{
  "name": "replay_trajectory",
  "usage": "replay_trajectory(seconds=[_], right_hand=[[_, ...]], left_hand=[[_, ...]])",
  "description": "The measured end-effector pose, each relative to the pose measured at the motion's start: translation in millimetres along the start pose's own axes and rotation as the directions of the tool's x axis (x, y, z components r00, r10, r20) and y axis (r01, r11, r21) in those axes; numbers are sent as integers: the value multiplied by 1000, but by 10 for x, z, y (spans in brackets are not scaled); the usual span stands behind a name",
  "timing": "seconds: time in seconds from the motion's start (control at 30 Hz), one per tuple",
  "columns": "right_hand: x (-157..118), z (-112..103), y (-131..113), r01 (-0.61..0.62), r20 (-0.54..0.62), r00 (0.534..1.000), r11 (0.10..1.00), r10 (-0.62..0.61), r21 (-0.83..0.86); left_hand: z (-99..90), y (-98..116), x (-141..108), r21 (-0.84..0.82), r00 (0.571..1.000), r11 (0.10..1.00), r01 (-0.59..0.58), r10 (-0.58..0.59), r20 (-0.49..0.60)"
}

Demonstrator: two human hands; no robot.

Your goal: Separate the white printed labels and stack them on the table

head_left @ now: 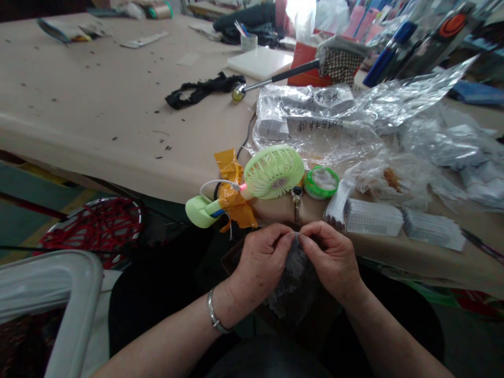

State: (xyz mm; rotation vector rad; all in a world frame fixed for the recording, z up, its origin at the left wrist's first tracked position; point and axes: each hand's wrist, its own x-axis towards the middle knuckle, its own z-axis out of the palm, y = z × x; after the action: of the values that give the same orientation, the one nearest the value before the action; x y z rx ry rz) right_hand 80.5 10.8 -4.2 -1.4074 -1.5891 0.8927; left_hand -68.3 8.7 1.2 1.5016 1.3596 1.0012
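My left hand [263, 262], with a silver bangle at the wrist, pinches the top edge of a thin, greyish translucent sheet [293, 286]. My right hand [333, 260] pinches the same edge just beside it, the two thumbs nearly touching. The sheet hangs crumpled between my hands, over my lap. Just beyond them, at the table's front edge, a light green fan [274, 172] is fixed with orange tape [232, 197]. A green-rimmed round tub [321, 182] with white contents sits right of the fan.
Stacks of white labels [374, 217] lie at the front right of the table [98, 94]. Behind them are clear plastic bags [315, 121]. A black cloth strip [205, 90] and a metal rod with a dark handle [295, 72] lie farther back. A white-rimmed container [81, 294] stands at lower left.
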Motion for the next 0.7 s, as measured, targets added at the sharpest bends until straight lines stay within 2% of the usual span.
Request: replay_trajectory(seconds=[0.4,0.7], right_hand=[[51,5,33,57,-27,998,997,-59,-45],[80,12,68,62,-44,997,998,-62,-3]], left_hand=[[6,-4,67,58,999,998,-17,19,-32],[16,5,106,56,999,998,-6,8,-50]])
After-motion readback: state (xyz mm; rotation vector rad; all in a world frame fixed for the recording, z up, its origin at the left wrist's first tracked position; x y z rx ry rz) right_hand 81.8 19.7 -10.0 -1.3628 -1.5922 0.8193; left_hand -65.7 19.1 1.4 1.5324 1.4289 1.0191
